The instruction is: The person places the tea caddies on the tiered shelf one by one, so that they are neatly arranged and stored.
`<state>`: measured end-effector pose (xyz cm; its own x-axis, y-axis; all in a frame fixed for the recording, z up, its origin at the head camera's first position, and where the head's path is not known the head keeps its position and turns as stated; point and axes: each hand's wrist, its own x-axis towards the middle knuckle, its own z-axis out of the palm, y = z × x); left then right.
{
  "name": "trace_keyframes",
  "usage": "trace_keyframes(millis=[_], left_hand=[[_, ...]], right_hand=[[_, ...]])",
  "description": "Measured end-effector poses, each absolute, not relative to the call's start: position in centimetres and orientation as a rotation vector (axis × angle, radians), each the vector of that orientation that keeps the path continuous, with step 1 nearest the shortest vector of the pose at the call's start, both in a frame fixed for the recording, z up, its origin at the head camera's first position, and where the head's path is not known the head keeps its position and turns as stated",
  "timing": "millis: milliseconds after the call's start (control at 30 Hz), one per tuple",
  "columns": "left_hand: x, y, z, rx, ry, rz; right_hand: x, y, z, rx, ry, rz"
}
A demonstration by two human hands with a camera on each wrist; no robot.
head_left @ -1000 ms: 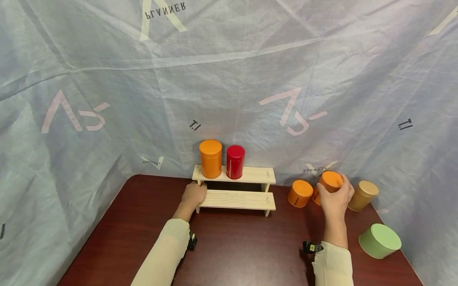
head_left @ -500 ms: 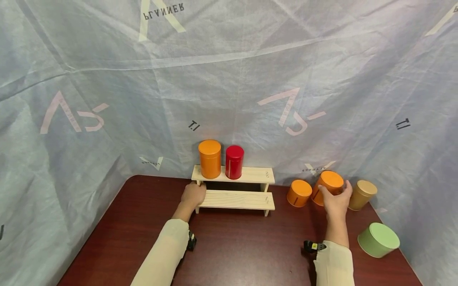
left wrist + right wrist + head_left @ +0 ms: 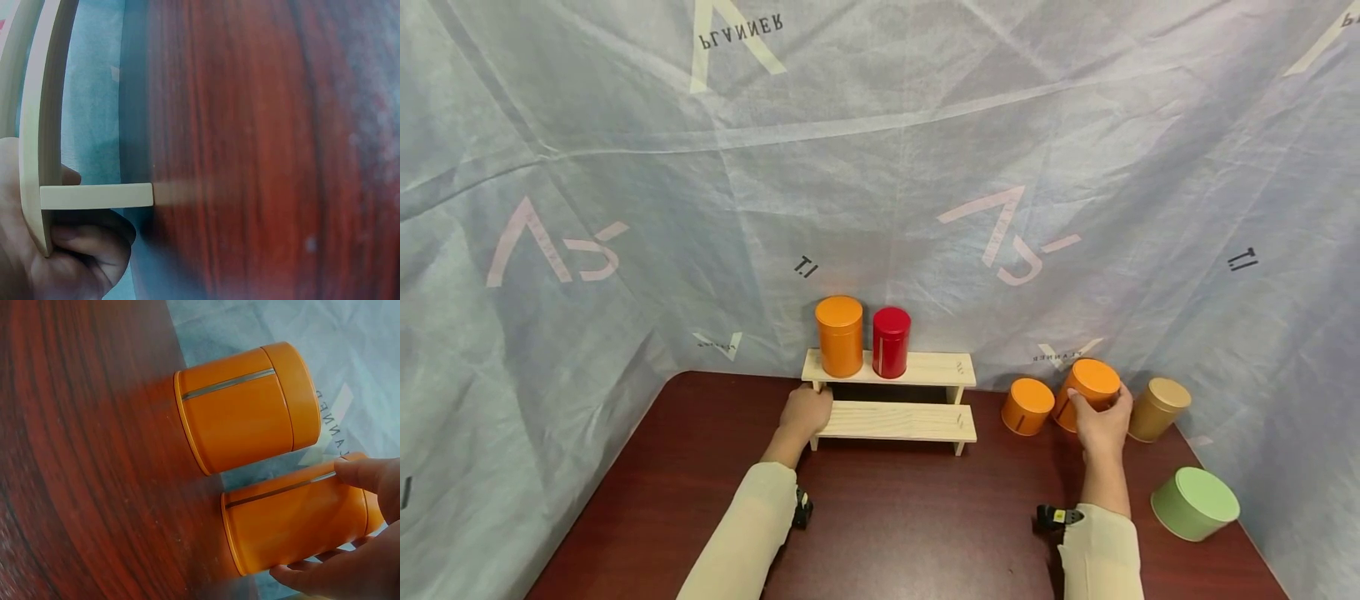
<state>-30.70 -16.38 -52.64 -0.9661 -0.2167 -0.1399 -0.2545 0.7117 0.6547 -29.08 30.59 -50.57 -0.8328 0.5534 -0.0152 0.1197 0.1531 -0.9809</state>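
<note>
My left hand [image 3: 806,410] grips the left end of a two-step wooden shelf [image 3: 895,420]; in the left wrist view, curled fingers [image 3: 94,242] wrap its board [image 3: 40,119] beside the leg [image 3: 97,196]. At the right, my right hand [image 3: 1103,427] holds the taller orange tin [image 3: 1092,380] standing on the table. The right wrist view has the thumb [image 3: 359,472] against this tin's side [image 3: 290,519] and the other fingers around its opposite side. A shorter orange tin [image 3: 1027,408] stands just left of it.
On the shelf's upper step stand a large orange tin [image 3: 841,342] and a red tin [image 3: 891,343]. A gold tin [image 3: 1159,410] is right of my right hand, and a light green tin [image 3: 1195,504] sits near the table's right edge. Grey cloth [image 3: 880,183] hangs behind the table.
My right hand's fingers spread off the taller orange tin half a second ago and now lie closer around it, slightly lower than at first. The left hand keeps its place on the shelf.
</note>
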Motion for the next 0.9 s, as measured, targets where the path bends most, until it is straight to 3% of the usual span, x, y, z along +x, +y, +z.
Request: trace_keyframes(millis=[900], left_hand=[[-30.8,-16.2,-52.5,-0.418,2.853,1.073]], right_hand=[[-28.0,29.8,-47.8,-0.539,-2.044,1.559]])
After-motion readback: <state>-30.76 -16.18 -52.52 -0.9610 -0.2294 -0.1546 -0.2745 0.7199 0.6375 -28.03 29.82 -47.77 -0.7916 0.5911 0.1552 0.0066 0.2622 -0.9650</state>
